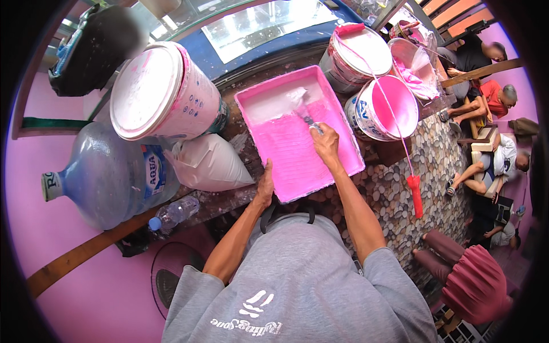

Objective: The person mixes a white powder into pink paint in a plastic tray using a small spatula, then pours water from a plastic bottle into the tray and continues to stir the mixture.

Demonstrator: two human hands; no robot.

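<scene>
A pink paint tray point(357, 151) lies in front of me, with pink paint over most of it and white paint along its far end. My right hand point(326, 143) is closed round the handle of a paintbrush point(309, 120) above the tray. White paint covers the brush's head, which touches the white area near where it meets the pink. My left hand point(266, 186) grips the tray's left rim near its front corner, thumb up along the side; its other fingers are mostly hidden.
A lidded white bucket point(146, 94), a large water jug point(108, 171), a white bag point(211, 163) and a small bottle point(174, 214) stand left. Right are another lidded bucket point(363, 51), an open pink-coated bucket point(394, 108) and a paint roller point(415, 197). Several people sit farther right.
</scene>
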